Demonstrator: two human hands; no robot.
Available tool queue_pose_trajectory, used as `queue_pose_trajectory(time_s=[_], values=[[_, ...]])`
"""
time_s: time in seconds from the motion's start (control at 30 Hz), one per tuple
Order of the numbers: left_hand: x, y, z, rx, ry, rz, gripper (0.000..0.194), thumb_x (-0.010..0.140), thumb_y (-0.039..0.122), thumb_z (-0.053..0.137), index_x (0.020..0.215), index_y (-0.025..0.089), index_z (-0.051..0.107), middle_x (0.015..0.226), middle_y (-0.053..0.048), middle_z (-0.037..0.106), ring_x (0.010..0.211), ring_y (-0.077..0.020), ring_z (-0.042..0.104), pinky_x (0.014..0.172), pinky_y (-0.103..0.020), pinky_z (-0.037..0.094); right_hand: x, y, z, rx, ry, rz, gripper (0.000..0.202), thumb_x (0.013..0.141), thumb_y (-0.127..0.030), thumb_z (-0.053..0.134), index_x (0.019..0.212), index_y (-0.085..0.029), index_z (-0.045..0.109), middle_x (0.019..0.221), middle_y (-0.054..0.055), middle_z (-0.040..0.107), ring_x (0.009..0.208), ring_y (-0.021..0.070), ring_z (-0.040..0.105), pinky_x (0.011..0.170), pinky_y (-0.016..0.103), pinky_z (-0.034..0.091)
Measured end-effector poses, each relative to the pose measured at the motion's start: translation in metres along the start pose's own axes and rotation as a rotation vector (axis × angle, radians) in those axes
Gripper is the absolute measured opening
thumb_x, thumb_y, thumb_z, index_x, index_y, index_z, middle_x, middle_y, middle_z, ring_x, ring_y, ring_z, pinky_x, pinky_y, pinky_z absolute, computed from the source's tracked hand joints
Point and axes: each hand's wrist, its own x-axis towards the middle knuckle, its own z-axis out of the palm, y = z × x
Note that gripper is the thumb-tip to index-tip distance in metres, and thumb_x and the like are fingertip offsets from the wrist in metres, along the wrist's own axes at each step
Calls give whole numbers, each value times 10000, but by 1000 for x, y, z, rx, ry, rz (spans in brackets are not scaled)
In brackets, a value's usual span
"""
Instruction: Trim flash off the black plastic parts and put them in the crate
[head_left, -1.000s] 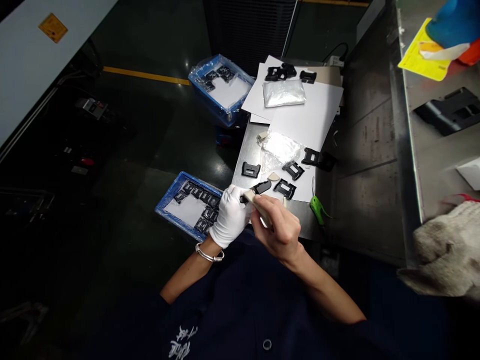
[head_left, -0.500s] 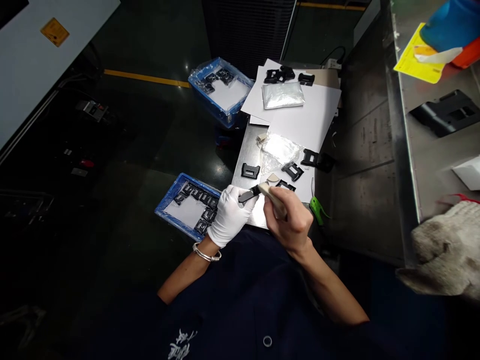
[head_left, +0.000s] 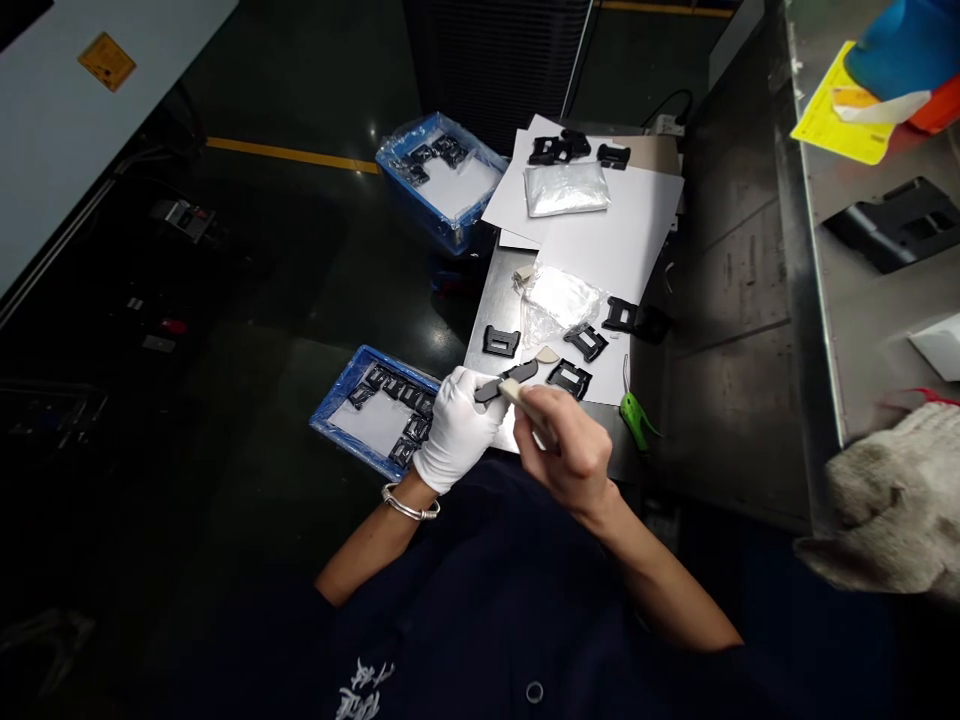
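My left hand (head_left: 459, 430), in a white glove, is closed around one end of a black plastic part (head_left: 519, 374). My bare right hand (head_left: 568, 440) grips a flat beige strip (head_left: 517, 392), whose tip meets the edge of that part. What the strip is made of I cannot tell. Just beyond the hands lies a beige wedge-shaped piece (head_left: 547, 355). Around it on the table are several black frame-like parts, among them one (head_left: 501, 341) to the left, one (head_left: 568, 379) by my right hand and one (head_left: 586, 342) behind.
Two blue bins, one near (head_left: 330, 405) and one far (head_left: 390, 160), hold black parts on white sheets. A clear plastic bag (head_left: 562, 300) and a wrapped packet (head_left: 567, 189) lie on the table. To the right are a green-handled tool (head_left: 635, 420) and a metal shelf (head_left: 814, 300) with a grey cloth glove (head_left: 892, 500).
My right hand has moved left and slightly down, sliding the beige strip's tip along the black part toward my left hand. More of the part's far end now shows.
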Motion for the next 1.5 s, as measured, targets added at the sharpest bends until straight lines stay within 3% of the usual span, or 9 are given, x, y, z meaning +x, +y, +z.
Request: queue_pose_trajectory(time_s=[0.13,0.27,0.37,0.5,0.67,0.77,1.2,1.37,1.5], values=[[0,1,-1,14,25,0,201,909,328,721,841,199,583,830,-35,651,765,-178,645,715,-314,511,2,-3,1,-27,32,19,395,864,-27,663,1224,-187,627,1039,97,753,935,204,743,823,304,627],[1,1,-1,-4,6,17,145,922,295,691,872,197,596,825,-29,651,766,-171,642,717,-306,512,1,-7,3,18,-30,-24,419,860,-22,667,1251,-163,613,1081,117,750,964,200,740,828,287,624],[1,0,-1,4,34,-7,172,907,316,714,870,196,597,818,-26,653,763,-172,642,721,-307,514,-1,-11,6,-22,14,-7,413,851,-13,674,1235,-157,623,1061,115,749,948,199,739,828,289,620],[0,-1,-1,-30,6,2,117,924,285,675,886,198,608,834,-34,669,776,-179,659,730,-315,527,-1,-8,5,-1,-44,-52,421,866,-34,668,1263,-162,613,1086,119,753,960,204,743,821,287,624],[-2,8,-6,-40,4,-78,189,876,327,753,882,204,610,819,-32,700,754,-183,679,691,-311,531,9,13,-11,-153,92,76,296,896,-112,666,1179,-197,653,996,86,755,874,216,744,775,329,628],[-2,16,-10,-49,-24,-88,185,883,323,745,872,200,607,786,-25,701,713,-174,676,663,-299,526,12,15,-19,-133,111,103,300,878,-134,701,1169,-196,662,993,82,752,860,219,739,749,336,630],[-6,20,-12,7,-28,4,213,897,354,744,871,197,603,820,-43,689,745,-182,676,698,-322,543,9,4,-24,-44,59,58,342,856,-101,691,1178,-209,657,981,79,757,851,225,739,752,365,629],[-7,18,-11,24,-33,8,142,900,276,717,890,196,599,844,-43,685,777,-185,675,727,-323,542,1,-11,-16,71,-42,9,425,843,-56,686,1236,-206,623,1033,81,758,896,205,737,773,325,625],[-6,16,-10,36,-24,13,171,904,311,725,882,199,597,840,-38,669,771,-182,664,728,-320,537,-1,-9,-15,-6,-30,15,396,860,-69,668,1227,-215,628,1020,81,755,896,214,735,789,340,616]])
